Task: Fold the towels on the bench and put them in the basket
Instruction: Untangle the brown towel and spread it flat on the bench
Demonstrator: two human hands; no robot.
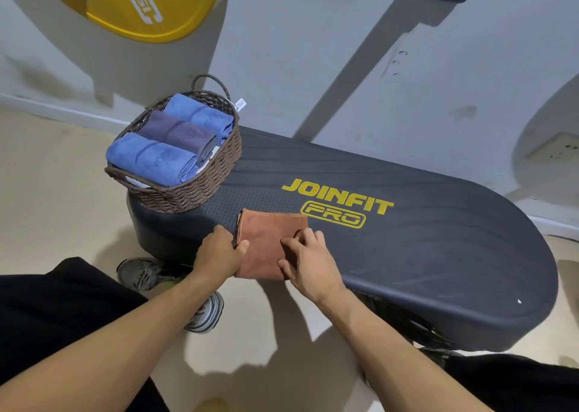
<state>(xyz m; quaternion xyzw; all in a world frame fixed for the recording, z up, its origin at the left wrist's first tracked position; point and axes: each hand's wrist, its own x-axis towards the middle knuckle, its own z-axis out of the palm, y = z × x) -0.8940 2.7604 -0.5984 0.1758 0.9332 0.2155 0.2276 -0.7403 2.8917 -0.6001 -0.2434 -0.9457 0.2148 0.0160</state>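
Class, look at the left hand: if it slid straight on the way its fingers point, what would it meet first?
Probably the wicker basket. The left hand points up and away along the brown towel's left edge; depth is uncertain.

Left hand (pixel 219 253) pinches the folded brown towel's (pixel 266 242) left edge on the surface (pixel 407 255); right hand (pixel 308 263) rests atop it; basket (pixel 200 189) holds three rolled towels (pixel 178 133).
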